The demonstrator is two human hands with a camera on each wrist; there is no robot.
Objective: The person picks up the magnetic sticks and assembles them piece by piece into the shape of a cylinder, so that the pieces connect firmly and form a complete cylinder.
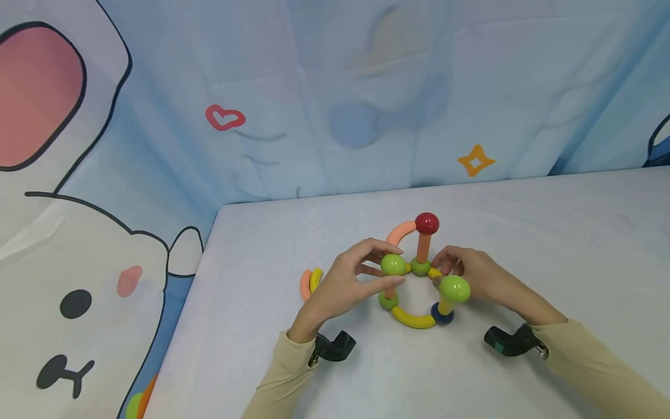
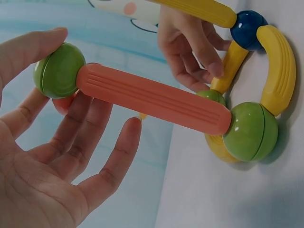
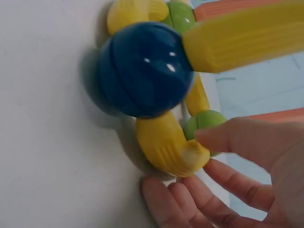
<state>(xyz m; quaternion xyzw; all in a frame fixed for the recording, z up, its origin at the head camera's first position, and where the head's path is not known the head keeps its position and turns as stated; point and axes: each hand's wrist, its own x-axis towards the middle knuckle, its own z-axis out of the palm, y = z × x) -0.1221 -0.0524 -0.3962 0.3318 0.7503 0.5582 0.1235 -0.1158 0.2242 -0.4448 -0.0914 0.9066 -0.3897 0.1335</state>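
Toy frame (image 1: 421,267) of balls, rods and curves stands on the table (image 1: 251,349) between both hands, ring flat, rods upright. The left hand (image 1: 349,279) pinches the green ball atop the left orange rod (image 2: 154,99); the right hand (image 1: 477,273) grips a yellow curve (image 3: 166,145) low in the ring. From the red ball (image 1: 427,223), an orange arch (image 1: 400,232) reaches toward the left hand, its far end hidden. Farther left lie an orange piece (image 1: 305,286) and a yellow piece (image 1: 316,280), side by side.

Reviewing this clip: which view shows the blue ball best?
The right wrist view: the blue ball is close, large and nearly whole. The left wrist view shows it smaller; the head view, smallest, partly covered by a yellow stick.
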